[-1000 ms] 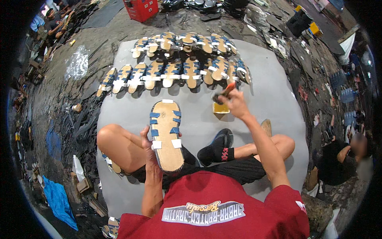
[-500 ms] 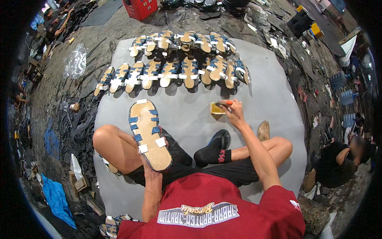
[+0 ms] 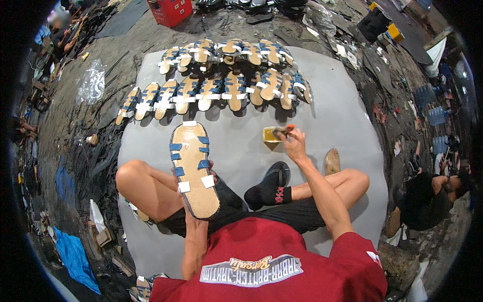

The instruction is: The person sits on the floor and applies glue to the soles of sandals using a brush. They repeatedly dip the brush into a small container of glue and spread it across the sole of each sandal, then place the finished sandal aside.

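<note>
My left hand point(image 3: 186, 204), mostly hidden behind it, grips a tan sandal insole point(image 3: 192, 161) over my lap. Blue strap ends and white tabs lie folded over the insole's edges, its broad toe end pointing away from me. My right hand point(image 3: 296, 145) is closed around a brush point(image 3: 280, 132) with some orange on its handle. The brush is slightly blurred, its dark end at the right edge of a small open tub point(image 3: 267, 135) of yellowish liquid. Whether the bristles dip in, I cannot tell.
Two rows of tan sandal pieces with blue straps point(image 3: 235, 95) stand across the far half of the grey mat point(image 3: 342, 116). A wooden shoe last point(image 3: 332, 162) lies beside my right leg. Scraps litter the surrounding floor. A red box point(image 3: 171, 11) stands beyond; other people sit at both sides.
The insole in my left hand has turned more upright and shifted slightly right. My right hand stays by the tub, with the brush tilted a little differently.
</note>
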The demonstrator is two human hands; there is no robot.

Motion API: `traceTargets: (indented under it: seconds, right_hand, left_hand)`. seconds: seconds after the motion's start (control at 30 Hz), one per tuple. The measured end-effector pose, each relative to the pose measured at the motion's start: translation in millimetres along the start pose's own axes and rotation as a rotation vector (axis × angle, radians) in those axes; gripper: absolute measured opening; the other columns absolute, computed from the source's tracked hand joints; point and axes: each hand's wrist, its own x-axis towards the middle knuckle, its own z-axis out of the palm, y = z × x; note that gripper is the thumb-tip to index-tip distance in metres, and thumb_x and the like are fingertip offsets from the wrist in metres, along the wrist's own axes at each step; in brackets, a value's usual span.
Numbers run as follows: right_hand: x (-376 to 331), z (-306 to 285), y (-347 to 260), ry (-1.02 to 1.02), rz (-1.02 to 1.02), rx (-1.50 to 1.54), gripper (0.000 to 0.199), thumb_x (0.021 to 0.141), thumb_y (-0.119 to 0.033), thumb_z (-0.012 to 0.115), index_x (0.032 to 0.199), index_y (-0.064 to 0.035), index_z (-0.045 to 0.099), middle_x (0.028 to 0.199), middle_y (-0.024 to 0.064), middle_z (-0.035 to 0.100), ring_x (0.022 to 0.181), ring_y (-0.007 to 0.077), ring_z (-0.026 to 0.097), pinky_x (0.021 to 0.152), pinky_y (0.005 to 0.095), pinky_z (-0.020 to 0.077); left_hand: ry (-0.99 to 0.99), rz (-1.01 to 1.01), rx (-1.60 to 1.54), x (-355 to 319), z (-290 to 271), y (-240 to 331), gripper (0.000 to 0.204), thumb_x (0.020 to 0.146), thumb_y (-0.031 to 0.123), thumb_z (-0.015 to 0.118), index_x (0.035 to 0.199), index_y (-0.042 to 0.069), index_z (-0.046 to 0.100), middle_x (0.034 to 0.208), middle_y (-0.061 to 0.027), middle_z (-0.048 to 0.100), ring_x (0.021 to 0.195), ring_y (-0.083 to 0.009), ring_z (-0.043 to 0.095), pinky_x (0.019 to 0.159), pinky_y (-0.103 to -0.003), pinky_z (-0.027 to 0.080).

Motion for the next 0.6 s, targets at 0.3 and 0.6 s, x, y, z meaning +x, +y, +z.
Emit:
traceTargets:
  seconds: [0.3,0.6]
  right_hand:
    - [1.0,5.4,4.9,-0.169,0.31,0.032,0.051,0.105,-0.046,0.061,0.1,0.002,0.079,0.101,0.0208,0.076,0.092,0.0292,0.068,0.09,0.0465,0.0469]
    - [16.4,-142.3,-165.9,-0.1,0.123,1.356,0.038,0.108,-0.035,0.065,0.119,-0.0002,0.072,0.111,0.0044,0.076,0.101,0.0133,0.069,0.096,0.0337,0.0523]
  left_hand:
    - [-0.12,-0.207,-0.192,10.8,-15.8,-2.2,0.094,0.099,0.072,0.055,0.157,0.0,0.038,0.141,-0.0331,0.053,0.119,-0.0474,0.061,0.095,-0.065,0.057]
    - [0.015,-0.297,0.226,3.8,23.3,-11.4,0.083,0.103,0.071,0.045,0.146,0.0,0.052,0.115,-0.0224,0.072,0.091,-0.0324,0.076,0.074,-0.042,0.066]
